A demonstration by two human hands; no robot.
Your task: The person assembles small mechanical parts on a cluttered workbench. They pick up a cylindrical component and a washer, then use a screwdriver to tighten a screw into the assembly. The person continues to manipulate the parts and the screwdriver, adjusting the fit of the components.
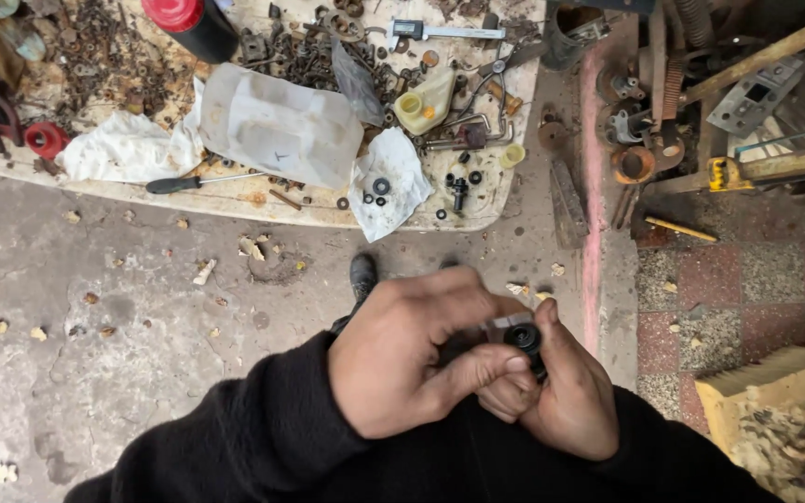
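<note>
Low in the head view, both my hands meet over one small grey metal part (507,326) that has a black rubber ring (524,337) on it. My left hand (412,359) wraps over the part from the left, its thumb pressing by the ring. Cupping the part from below is my right hand (566,396). Black sleeves cover both my arms. Most of the part is hidden under my fingers.
A cluttered low bench (235,203) stands ahead, with a white plastic container (277,126), white rags (388,182), black rings and washers (458,186), a screwdriver (193,183), a caliper (444,31) and rusty scraps. Machine parts (645,140) stand at right. My shoe (362,277) rests on the concrete floor.
</note>
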